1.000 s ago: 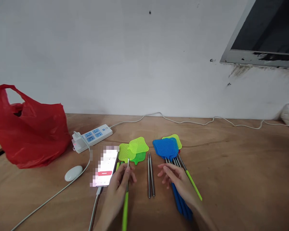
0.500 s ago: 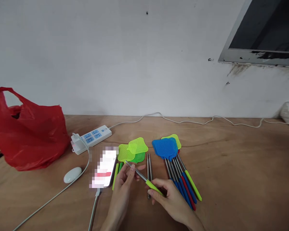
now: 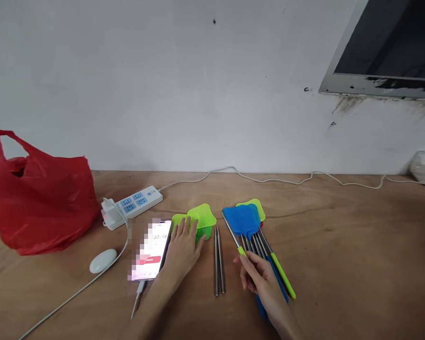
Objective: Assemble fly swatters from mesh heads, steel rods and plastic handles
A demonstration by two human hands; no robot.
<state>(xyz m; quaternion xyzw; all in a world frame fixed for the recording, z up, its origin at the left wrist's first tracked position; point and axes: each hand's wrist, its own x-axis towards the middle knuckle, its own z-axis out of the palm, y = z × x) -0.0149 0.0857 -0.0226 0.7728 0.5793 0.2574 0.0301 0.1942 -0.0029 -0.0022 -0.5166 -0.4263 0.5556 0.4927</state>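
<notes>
My left hand [image 3: 182,243] lies over the yellow-green fly swatter heads [image 3: 202,216], its fingers stretched out on the mesh. A darker green swatter head [image 3: 204,232] peeks out beneath them. Between thumb and fingers, my right hand [image 3: 257,274] grips a metal rod with a yellow-green handle [image 3: 241,250]; no swatter head shows clearly on its tip. That rod slants over a pile of fly swatters with blue heads [image 3: 242,219], partly hidden by the hand. Two bare metal rods [image 3: 216,264] lie side by side on the table between my hands.
A lit phone [image 3: 152,250] on a charging cable lies left of my left hand. Behind it are a white power strip [image 3: 138,202] and a white oval object [image 3: 103,260]. A red plastic bag [image 3: 42,193] stands at far left. A thin cord runs along the wall.
My left hand has let go of the rod and moved up-left onto the green swatter heads. My right hand has carried the yellow-green-handled rod rightward, over the blue swatters.
</notes>
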